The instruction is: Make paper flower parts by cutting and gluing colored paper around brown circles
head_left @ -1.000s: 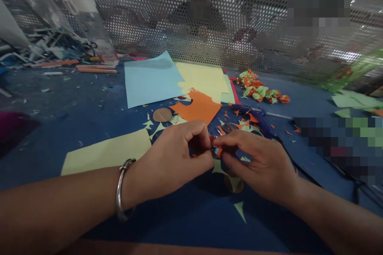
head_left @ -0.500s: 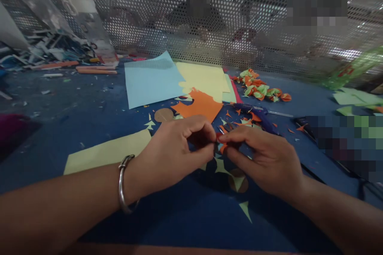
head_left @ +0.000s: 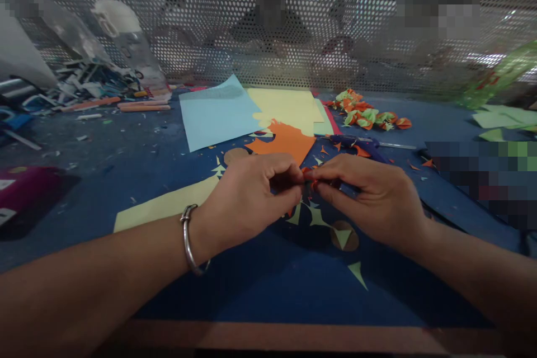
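Note:
My left hand (head_left: 249, 198), with a metal bangle (head_left: 188, 240) on its wrist, and my right hand (head_left: 369, 198) meet fingertip to fingertip above the blue table (head_left: 260, 285). Both pinch one small orange paper piece (head_left: 307, 174) between thumbs and fingers. Most of that piece is hidden by the fingers. Pale green and orange paper offcuts (head_left: 319, 217) lie on the table right under the hands. A cut orange sheet (head_left: 285, 142) lies just beyond my knuckles.
Light blue paper (head_left: 216, 114) and yellow paper (head_left: 289, 106) lie further back. A yellow strip (head_left: 168, 207) lies by my left wrist. Folded orange-green paper pieces (head_left: 369, 117) sit at the back right. A perforated metal screen (head_left: 268, 28) closes the far edge; clutter lies left.
Both hands have lifted slightly away from me and closed tighter together on the orange piece. The view has tipped, so the table's things sit lower and nearer.

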`<state>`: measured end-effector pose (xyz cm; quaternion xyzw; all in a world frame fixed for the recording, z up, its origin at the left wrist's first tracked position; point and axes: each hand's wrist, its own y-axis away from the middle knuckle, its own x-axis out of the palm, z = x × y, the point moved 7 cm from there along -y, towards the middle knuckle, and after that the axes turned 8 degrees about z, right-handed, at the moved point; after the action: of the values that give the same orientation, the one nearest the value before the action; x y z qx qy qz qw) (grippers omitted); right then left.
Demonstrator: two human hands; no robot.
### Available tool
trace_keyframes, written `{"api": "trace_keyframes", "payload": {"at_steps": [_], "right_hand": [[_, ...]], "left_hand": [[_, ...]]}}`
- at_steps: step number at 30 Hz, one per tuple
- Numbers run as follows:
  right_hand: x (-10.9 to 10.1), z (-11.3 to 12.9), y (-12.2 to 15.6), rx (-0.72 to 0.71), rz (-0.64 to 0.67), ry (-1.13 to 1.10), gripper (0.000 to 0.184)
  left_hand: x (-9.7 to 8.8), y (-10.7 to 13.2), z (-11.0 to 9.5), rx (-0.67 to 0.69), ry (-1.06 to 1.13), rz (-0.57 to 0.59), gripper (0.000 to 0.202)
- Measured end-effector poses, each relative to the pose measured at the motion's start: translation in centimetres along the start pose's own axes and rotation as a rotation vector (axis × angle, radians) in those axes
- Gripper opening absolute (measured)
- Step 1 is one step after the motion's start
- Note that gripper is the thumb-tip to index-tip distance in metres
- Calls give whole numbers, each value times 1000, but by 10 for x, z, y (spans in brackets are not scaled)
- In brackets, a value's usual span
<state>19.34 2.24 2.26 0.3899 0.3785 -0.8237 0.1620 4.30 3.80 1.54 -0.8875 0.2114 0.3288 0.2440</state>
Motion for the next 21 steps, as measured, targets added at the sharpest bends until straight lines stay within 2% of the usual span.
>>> {"api": "trace_keyframes", "payload": {"at_steps": [11, 21], "right_hand": [[-3, -4, 1, 55, 4, -4, 18], [-6, 0, 1, 41, -65, -49, 18]], "left_hand": [[-1, 1, -8, 37, -151, -46, 8], [-1, 3, -11, 66, -56, -65, 11]]}}
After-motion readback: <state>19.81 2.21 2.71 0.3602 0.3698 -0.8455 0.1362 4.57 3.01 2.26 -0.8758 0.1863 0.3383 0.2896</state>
